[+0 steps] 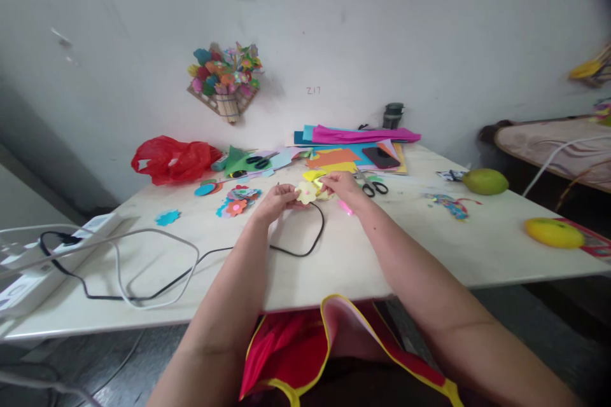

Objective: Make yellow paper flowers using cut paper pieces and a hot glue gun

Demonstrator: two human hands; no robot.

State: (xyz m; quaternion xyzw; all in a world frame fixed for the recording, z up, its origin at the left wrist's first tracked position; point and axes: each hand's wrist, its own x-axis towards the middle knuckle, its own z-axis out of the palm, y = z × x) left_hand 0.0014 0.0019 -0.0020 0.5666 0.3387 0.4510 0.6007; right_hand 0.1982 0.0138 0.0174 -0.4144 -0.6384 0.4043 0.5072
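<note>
My left hand (280, 200) pinches a pale yellow paper flower (306, 193) with a pink centre by its left edge. Close on the flower's right side, the fingers of my right hand (342, 184) are pressed together; what they hold is too small to make out. Just behind the flower lies a bright yellow object (314, 175), partly hidden. A black cord (321, 235) curves up to the flower and passes out of sight there. Beside my right wrist rest black-handled scissors (375, 188) and a small pink object (345, 207).
Cut paper flowers (236, 206) and a blue one (168, 217) lie left. Behind are a red plastic bag (174, 161), coloured sheets (329, 158), a phone (380, 158) and more scissors (260, 161). A power strip (62, 267) with loose cables lines the left edge; mangoes (554, 233) sit right.
</note>
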